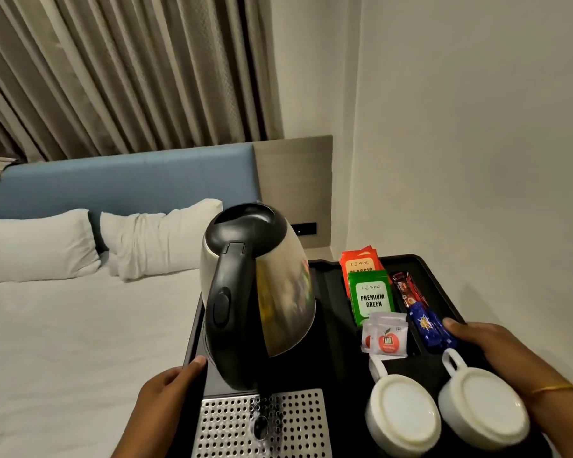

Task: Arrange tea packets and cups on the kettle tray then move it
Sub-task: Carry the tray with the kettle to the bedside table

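While both hands grip its opposite sides, the black kettle tray [427,262] is seen above the edge of a white bed [80,342], near a corner of the room; what supports it from below cannot be told. The left hand [166,388] is closed on the left rim, thumb on top beside the kettle base. The right hand [497,352] is closed on the right rim, thumb resting just beside the blue sachets [432,328]; a thin bangle [556,388] shows at that wrist.

Contents of the tray: a steel kettle [258,292] with black handle and lid stands upright at the left, behind a perforated metal drip plate [262,424]. In the right-hand compartments lie orange tea packets [361,262], partly overlapped by green tea packets [372,299] marked "Premium Green", with small white sachets [386,338] in front of them. Two white cups [404,411] [483,404] sit upside down, side by side at the near right, handles pointing away. Two pillows [40,242] lie against a blue headboard [119,180].
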